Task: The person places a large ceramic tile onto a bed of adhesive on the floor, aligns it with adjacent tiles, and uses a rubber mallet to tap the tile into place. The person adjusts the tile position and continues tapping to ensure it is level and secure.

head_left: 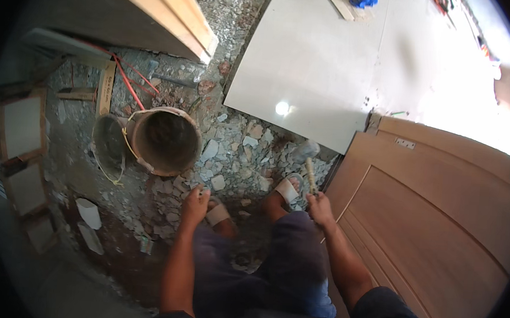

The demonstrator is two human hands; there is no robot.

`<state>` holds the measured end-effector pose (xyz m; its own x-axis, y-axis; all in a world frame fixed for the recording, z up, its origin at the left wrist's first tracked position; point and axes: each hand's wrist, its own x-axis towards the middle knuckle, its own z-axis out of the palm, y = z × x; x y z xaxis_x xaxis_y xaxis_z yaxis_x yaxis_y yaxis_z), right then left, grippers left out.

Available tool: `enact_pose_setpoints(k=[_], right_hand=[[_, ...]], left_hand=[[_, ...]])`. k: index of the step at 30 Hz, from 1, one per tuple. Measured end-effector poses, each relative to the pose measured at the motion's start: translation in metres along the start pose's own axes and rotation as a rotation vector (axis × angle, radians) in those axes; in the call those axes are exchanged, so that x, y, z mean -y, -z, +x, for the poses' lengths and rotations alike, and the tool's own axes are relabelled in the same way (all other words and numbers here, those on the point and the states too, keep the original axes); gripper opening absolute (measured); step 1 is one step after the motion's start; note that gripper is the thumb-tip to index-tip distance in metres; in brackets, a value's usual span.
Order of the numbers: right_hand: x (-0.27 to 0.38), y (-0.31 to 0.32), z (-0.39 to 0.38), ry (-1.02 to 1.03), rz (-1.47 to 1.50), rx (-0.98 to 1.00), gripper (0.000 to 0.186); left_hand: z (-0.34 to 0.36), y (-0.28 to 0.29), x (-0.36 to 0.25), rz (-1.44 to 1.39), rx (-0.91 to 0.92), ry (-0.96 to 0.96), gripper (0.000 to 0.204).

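Note:
I crouch over a floor of broken stone rubble (232, 151). My left hand (195, 204) reaches down to the rubble just left of my left sandal and closes around a small grey stone piece (201, 189). My right hand (321, 208) grips the wooden handle of a hammer (310, 173), whose grey head points away from me over the rubble beside my right sandal (288, 188). A brown bucket (165, 141) lies on its side just beyond my left hand.
A grey bucket (108, 146) lies next to the brown one. A wooden door (440, 213) stands at my right. A large white tile (315, 63) covers the floor ahead. Red wires (131, 88), wooden framing and white tile scraps (89, 212) sit at left.

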<state>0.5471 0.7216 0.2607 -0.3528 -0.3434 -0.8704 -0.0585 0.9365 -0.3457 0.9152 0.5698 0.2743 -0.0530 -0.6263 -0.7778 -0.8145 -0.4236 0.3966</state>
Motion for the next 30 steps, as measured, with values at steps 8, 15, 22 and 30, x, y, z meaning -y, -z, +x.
enact_pose_setpoints(k=[8,15,22,30], right_hand=[[-0.046,0.043,0.095,0.122,0.052,-0.242,0.036],[-0.038,0.032,0.227,0.226,0.147,-0.497,0.036],[0.014,0.067,0.289,0.52,0.235,-0.797,0.035],[0.067,0.109,0.375,0.356,0.102,-0.799,0.032]], left_hand=[[0.138,-0.05,-0.051,0.293,0.012,-0.225,0.053],[0.37,-0.155,-0.205,0.635,-0.378,-1.158,0.053],[0.46,-0.28,-0.382,0.793,-0.409,-1.143,0.074],[0.477,-0.295,-0.419,0.861,-0.482,-1.091,0.085]])
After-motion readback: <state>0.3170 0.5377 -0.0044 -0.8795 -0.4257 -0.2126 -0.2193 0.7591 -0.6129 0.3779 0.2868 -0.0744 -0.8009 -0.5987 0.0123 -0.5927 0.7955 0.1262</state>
